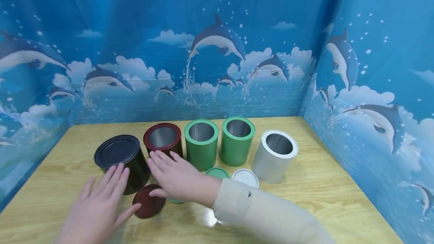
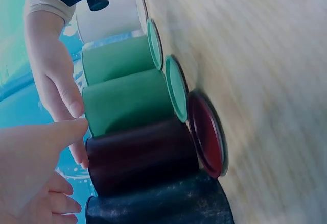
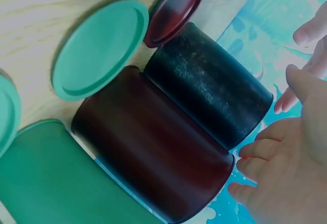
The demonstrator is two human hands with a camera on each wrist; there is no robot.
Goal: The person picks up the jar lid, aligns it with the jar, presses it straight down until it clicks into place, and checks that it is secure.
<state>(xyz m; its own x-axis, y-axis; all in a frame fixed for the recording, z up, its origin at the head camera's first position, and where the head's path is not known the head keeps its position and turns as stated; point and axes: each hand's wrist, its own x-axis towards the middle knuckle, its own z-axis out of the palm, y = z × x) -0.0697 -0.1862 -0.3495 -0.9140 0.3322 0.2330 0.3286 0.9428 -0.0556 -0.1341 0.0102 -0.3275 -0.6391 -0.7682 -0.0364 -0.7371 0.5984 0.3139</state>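
Observation:
My left hand (image 1: pixel 98 206) is held with straight fingers, its fingertips overlapping the near upper side of a black can (image 1: pixel 135 172) that has its black lid (image 1: pixel 117 151) on. Over the front of a dark red can (image 1: pixel 162 138), open at the top, reaches my right hand (image 1: pixel 176 176), fingers extended and palm down. Its thumb overlaps the dark red lid (image 1: pixel 148 204) lying on the table. In the right wrist view, that hand's fingertips (image 3: pixel 240 193) are near the upper rim of the dark red can (image 3: pixel 158 147). Neither hand grips anything.
Two open green cans (image 1: pixel 202 153) (image 1: pixel 236 148) and an open white can (image 1: pixel 272 163) stand to the right. A green lid (image 1: pixel 217 173), a white lid (image 1: pixel 246 178) and a mostly hidden green lid (image 1: pixel 176 201) lie before them. A dolphin-print curtain (image 1: pixel 152 29) borders the wooden table (image 1: pixel 305 214).

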